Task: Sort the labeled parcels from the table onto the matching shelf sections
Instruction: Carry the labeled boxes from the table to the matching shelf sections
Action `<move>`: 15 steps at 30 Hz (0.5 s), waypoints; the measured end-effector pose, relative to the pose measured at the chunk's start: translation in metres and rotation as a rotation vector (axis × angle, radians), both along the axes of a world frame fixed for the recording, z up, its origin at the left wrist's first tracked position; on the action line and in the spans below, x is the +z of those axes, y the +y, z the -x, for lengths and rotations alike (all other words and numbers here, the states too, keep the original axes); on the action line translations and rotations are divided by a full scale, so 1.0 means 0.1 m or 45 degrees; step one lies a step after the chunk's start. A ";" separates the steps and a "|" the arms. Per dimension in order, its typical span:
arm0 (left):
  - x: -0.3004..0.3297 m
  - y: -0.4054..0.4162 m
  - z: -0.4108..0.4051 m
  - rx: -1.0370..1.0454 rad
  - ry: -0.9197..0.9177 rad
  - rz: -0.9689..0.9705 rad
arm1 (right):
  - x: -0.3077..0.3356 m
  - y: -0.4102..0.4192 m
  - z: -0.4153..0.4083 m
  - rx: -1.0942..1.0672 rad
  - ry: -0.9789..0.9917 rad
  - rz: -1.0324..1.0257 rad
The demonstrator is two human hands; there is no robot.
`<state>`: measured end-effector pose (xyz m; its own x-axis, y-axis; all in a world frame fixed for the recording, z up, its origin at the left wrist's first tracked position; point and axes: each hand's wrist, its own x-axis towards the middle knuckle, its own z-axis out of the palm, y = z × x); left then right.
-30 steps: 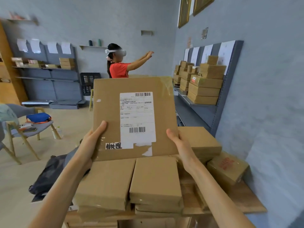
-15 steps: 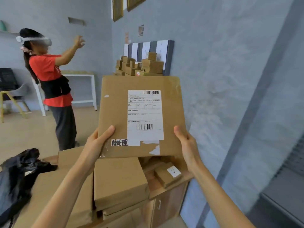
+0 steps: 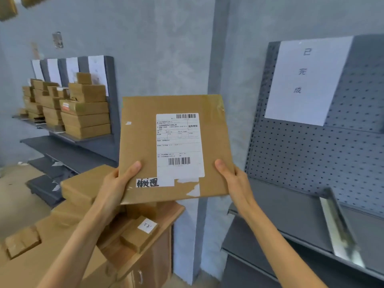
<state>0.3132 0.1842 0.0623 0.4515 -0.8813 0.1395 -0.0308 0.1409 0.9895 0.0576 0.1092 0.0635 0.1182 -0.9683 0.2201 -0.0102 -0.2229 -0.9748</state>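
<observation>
While gripped, parcel (image 3: 143,142) upright, label-forward.

Parcel-sorting room, resembling a small storeroom or mail depot. Grey pegboard shelving (image 3: 311,154) is fixed along plain grey walls, each section headed by a white paper sign (image 3: 307,80) with handwritten characters. A second shelf unit (image 3: 91,142) at left is stacked with brown cardboard boxes (image 3: 85,113). More boxes are piled on a wooden cabinet (image 3: 160,246) in the foreground. A parcel (image 3: 145,146) bearing a barcoded shipping label (image 3: 178,142) is held up before the shelves
</observation>
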 end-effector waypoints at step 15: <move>0.53 -0.59 2.53 -0.585 -0.042 0.096 | 0.44 0.69 2.64 -0.577 -0.020 0.086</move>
<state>0.0603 0.1253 0.1156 0.0112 -0.9758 0.2183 0.0204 0.2185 0.9756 -0.2068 0.1784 0.1072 -0.3182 -0.9049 0.2826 -0.1066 -0.2621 -0.9591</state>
